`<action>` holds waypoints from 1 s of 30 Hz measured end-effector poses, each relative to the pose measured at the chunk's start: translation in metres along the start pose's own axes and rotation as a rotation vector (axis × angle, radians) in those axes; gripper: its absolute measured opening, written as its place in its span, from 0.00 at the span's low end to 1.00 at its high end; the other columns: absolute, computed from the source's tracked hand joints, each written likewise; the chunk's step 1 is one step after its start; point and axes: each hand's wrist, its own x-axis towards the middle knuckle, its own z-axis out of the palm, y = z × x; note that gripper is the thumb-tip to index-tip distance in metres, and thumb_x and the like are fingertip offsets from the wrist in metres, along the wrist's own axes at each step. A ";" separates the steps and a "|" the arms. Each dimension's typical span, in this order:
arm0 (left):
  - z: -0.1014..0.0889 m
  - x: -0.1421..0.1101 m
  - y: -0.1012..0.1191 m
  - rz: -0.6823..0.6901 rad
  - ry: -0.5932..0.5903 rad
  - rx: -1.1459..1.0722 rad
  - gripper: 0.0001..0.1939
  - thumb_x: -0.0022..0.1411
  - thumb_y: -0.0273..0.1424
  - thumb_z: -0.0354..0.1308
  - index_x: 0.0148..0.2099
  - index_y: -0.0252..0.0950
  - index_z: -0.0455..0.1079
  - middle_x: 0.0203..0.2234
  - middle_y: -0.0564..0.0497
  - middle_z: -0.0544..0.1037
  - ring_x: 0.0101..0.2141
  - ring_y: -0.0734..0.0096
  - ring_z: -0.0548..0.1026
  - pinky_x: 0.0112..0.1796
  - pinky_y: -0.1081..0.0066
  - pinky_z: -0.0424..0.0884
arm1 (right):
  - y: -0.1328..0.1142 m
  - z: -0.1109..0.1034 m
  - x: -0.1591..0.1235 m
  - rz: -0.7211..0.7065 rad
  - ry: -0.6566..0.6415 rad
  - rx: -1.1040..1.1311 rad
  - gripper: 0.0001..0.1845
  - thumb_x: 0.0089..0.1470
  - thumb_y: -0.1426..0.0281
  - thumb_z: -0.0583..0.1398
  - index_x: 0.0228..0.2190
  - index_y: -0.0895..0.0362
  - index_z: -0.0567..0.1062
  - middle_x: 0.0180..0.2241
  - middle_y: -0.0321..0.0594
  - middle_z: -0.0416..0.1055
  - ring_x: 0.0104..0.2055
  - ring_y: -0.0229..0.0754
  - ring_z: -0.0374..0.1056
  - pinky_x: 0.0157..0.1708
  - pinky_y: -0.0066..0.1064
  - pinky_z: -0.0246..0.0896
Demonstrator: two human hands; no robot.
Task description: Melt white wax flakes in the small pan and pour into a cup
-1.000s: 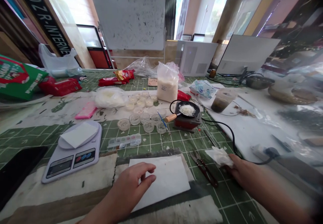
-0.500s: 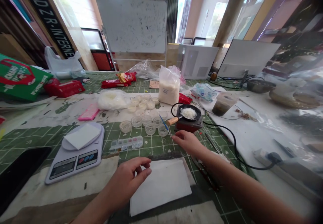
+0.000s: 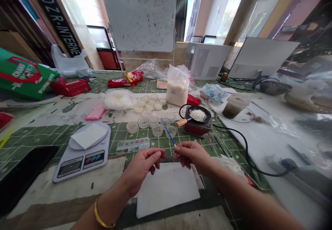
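Observation:
My right hand (image 3: 190,154) pinches the pale lower end of a thin blue paintbrush (image 3: 168,130); its blue handle slants up and away over the clear cups. Just left of it, my left hand (image 3: 145,166) is half curled with fingers apart, and nothing shows in it. Both hands hover around the far edge of a stack of white paper (image 3: 168,190). Beyond them are several small round clear cups (image 3: 157,130) and a clear compartment box (image 3: 133,144). A small black pan (image 3: 198,115) of white flakes sits on a little hot plate (image 3: 197,129).
A kitchen scale (image 3: 83,154) with a white sheet on it and a black phone (image 3: 28,174) lie to the left. Behind the cups stands a bag of white granules (image 3: 177,86). A black cable (image 3: 249,157) runs to a power strip (image 3: 282,174) on the right.
My right hand has moved down toward me with the paintbrush. My left hand has risen and moved right, close to it. The view has shifted slightly.

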 end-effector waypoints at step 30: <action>0.043 -0.005 -0.016 0.120 -0.132 -0.452 0.16 0.60 0.44 0.63 0.38 0.35 0.71 0.19 0.53 0.71 0.26 0.69 0.72 0.22 0.75 0.60 | 0.062 -0.089 -0.104 -0.233 0.628 -1.431 0.18 0.54 0.64 0.56 0.43 0.52 0.80 0.44 0.54 0.74 0.41 0.62 0.71 0.40 0.54 0.65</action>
